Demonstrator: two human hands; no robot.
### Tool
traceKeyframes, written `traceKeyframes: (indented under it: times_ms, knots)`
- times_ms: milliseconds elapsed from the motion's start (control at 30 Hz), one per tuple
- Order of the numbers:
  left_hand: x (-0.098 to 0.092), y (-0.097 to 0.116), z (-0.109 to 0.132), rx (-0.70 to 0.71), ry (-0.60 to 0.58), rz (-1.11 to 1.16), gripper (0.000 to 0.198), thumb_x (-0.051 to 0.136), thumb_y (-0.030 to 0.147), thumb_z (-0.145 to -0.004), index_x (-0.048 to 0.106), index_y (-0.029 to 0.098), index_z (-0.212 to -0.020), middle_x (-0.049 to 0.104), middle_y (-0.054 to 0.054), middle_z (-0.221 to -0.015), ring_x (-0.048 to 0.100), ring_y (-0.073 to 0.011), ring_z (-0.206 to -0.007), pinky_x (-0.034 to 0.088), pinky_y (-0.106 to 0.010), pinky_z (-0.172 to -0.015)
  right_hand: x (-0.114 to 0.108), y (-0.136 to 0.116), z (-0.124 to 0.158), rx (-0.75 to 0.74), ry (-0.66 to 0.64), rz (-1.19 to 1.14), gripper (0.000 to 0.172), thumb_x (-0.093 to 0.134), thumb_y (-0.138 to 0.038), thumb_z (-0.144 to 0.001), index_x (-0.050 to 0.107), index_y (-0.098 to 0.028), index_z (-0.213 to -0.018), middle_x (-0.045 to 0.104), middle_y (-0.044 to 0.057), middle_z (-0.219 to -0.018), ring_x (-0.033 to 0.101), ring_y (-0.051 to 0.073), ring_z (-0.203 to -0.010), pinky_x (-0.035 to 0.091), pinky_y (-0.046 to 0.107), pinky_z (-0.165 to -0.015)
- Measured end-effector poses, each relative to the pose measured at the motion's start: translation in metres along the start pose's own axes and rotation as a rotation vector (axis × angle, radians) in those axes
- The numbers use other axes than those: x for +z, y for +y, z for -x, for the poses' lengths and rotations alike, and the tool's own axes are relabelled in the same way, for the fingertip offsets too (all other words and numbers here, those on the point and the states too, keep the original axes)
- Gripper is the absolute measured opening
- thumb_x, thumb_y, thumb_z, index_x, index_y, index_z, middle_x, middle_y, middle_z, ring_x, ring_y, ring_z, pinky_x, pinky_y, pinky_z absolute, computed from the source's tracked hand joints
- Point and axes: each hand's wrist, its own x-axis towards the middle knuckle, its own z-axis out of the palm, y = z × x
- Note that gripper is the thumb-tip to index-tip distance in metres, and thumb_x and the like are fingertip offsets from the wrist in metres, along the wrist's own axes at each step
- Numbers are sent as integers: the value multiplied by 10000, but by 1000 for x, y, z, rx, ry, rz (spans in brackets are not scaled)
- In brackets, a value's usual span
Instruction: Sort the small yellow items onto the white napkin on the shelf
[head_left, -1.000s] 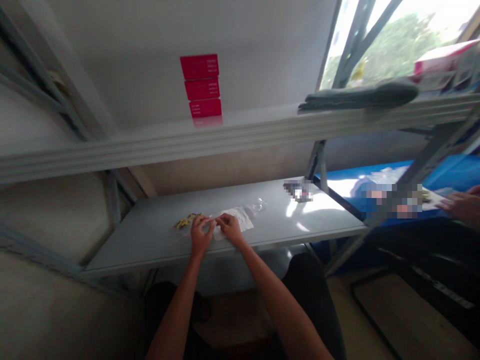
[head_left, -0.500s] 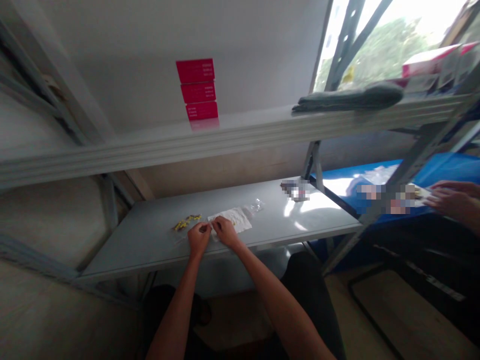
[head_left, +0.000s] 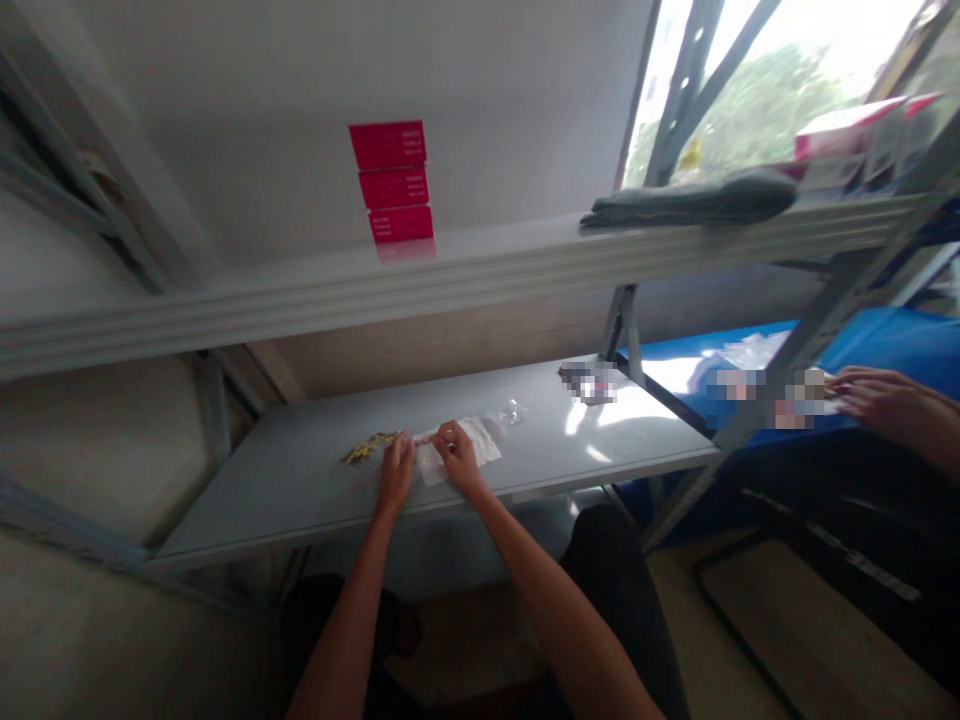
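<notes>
Lying on the lower metal shelf (head_left: 247,510): a plastic packet (head_left: 469,450) near the middle, small loose pieces (head_left: 366,452) just left of it, a clear bag (head_left: 510,412) just behind it, and a blurred item (head_left: 589,382) farther right, near the back edge. Resting on the packet: the left hand (head_left: 395,472) at its left end, the right hand (head_left: 459,458) beside it. Sitting on the upper shelf (head_left: 450,275): stacked boxes (head_left: 390,180) left of center, a folded cloth (head_left: 690,202) toward the right. Reaching over a covered bench (head_left: 885,340) beyond the shelf's right end: a co-worker's hand (head_left: 889,400).
</notes>
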Motion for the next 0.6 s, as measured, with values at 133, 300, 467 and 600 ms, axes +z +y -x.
traceKeyframes:
  times_ms: [133,300,467,600]
  knots:
    - [-2,5,4,-41,-45,60,500,611,523,-882,574,180,-1244,690,-80,-950,692,-212,-863,539,-340,-819,1,-2,1,7,21,16,183,516,-341,-918,595,-204,-827,661,41,-856,607,162,-777,454,244,-685]
    - [-5,14,8,42,43,22,453,676,475,-848,597,191,-1192,638,-79,-1054,674,-173,-833,547,-277,-726,1,5,-3,104,-10,7,321,572,-386,-909,602,-214,-1179,725,22,-852,578,147,-643,433,235,-599]
    - [-2,10,4,-22,76,151,538,717,449,-807,556,202,-1257,612,-123,-1212,687,-173,-870,566,-274,-706,-15,13,-14,70,-67,69,194,592,-343,-868,702,-205,-949,729,49,-851,619,169,-712,472,256,-642]
    - [-2,4,1,-112,-11,291,580,746,421,-768,551,181,-1258,692,-109,-1046,710,-201,-869,585,-331,-769,-22,17,-19,-10,54,16,210,554,-349,-879,678,-192,-815,685,66,-920,638,178,-839,501,272,-745]
